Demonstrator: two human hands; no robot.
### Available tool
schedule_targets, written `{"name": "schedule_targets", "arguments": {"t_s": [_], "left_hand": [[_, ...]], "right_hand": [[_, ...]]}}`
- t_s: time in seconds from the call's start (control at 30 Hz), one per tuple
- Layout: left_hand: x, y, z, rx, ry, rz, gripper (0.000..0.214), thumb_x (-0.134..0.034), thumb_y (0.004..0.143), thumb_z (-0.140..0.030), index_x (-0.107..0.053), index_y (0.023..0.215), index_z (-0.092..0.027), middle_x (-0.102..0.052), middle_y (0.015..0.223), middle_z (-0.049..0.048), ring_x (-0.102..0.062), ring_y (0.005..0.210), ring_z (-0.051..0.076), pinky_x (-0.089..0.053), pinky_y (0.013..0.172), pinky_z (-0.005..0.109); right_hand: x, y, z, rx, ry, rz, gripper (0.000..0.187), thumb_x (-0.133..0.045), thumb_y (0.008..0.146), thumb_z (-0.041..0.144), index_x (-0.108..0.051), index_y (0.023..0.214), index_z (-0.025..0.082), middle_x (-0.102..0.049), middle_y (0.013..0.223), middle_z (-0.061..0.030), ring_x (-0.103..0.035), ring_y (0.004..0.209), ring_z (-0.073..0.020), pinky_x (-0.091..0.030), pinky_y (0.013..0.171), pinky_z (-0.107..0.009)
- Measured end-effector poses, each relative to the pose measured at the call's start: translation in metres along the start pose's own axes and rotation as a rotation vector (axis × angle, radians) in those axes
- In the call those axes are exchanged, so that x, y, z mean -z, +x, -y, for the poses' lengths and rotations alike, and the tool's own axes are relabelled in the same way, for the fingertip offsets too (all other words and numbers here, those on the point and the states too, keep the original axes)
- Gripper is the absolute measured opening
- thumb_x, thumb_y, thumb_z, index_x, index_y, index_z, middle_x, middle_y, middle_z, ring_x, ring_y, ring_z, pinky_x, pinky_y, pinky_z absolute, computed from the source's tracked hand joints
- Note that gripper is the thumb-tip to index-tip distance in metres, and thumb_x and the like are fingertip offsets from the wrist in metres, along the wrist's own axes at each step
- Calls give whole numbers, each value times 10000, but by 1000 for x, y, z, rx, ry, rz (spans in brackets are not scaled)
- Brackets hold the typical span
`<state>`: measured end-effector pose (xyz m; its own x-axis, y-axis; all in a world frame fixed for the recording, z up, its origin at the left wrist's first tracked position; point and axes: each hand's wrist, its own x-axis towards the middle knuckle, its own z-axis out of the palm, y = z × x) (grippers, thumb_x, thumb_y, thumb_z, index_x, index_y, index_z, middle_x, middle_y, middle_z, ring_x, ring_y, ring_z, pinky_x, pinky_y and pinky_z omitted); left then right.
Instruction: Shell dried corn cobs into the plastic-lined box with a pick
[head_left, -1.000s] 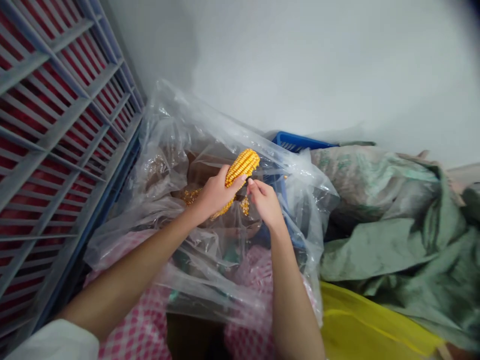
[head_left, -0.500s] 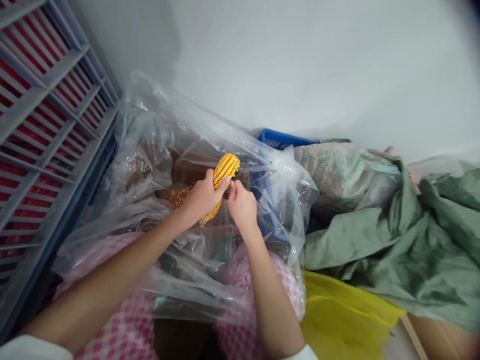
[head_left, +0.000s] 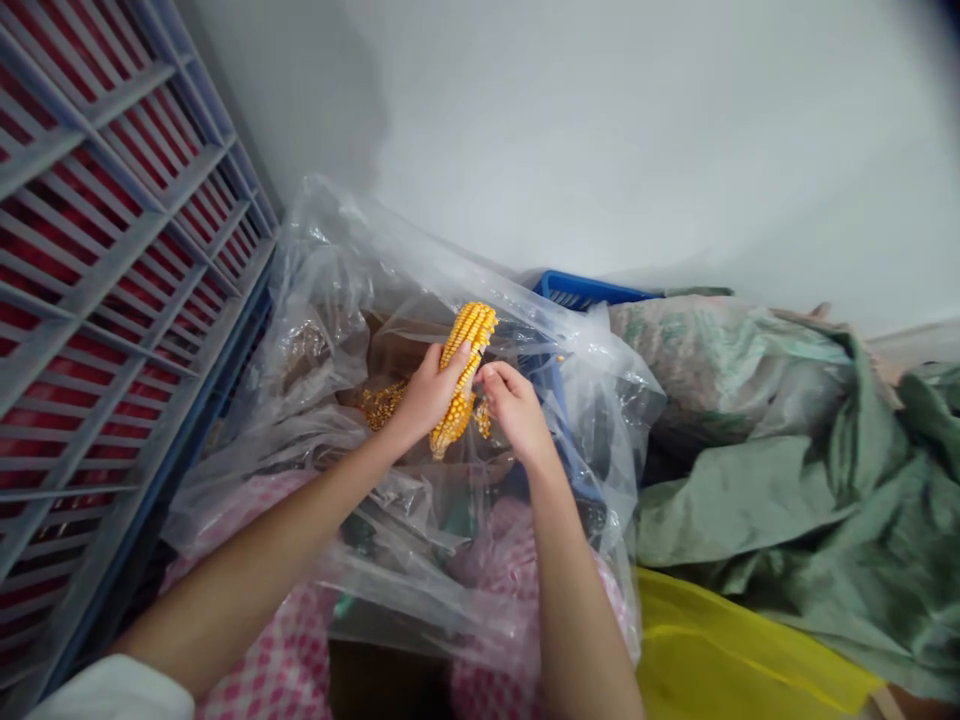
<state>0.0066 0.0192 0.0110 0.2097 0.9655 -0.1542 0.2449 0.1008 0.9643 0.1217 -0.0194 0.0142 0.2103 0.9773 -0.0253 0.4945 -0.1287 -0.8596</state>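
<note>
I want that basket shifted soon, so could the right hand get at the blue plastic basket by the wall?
Probably not directly. The right hand is busy at the yellow corn cob, and the raised clear plastic bag lies between it and the blue plastic basket. It would likely need to let go and reach over the film.

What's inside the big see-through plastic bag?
Inside the clear plastic bag lie loose yellow corn kernels and something brown. The left hand, right hand and corn cob cover some; folds hide the bottom.
</note>
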Motion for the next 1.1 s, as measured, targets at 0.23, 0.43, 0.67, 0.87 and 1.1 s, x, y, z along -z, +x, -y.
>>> {"name": "schedule_targets", "arguments": {"t_s": [0.23,0.43,0.67,0.87,1.1], "left_hand": [[11,7,-1,-71,176,-59,434,-268,855,-528,-525,961,-195,-628,937,60,-575,896,191,-402,776,293],[13,1,-9,-152,327,-64,462,-268,861,-511,-503,1121,-210,-644,1049,75,-594,948,222,-412,786,308],[6,-4,-10,-239,518,-67,484,-273,860,-512,-493,1148,-191,-652,1050,93,-607,954,244,-420,755,305],[3,-7,-6,-255,689,-45,456,-316,845,-518,-517,1071,-177,-663,963,91,-626,873,245,-412,671,289],[-6,-8,3,-310,855,47,476,-254,861,-513,-494,1056,-152,-641,942,115,-628,828,239,-411,638,285]], "right_hand": [[42,-12,1,-44,-113,-57,302,-421,829,456,-576,778,202,-457,549,38,-383,505,-103,-289,506,-217],[33,-17,8,-61,105,74,337,-419,825,482,-540,696,195,-385,516,51,-346,468,-87,-280,463,-208],[30,-13,3,-230,278,121,371,-424,810,517,-464,640,190,-310,436,81,-273,393,-64,-229,405,-194],[42,-15,1,-177,56,172,342,-396,825,464,-473,631,192,-334,447,65,-300,415,-80,-232,423,-208],[47,-18,-4,30,-525,178,279,-352,851,303,-452,609,208,-478,536,11,-404,518,-122,-254,538,-239]]}}
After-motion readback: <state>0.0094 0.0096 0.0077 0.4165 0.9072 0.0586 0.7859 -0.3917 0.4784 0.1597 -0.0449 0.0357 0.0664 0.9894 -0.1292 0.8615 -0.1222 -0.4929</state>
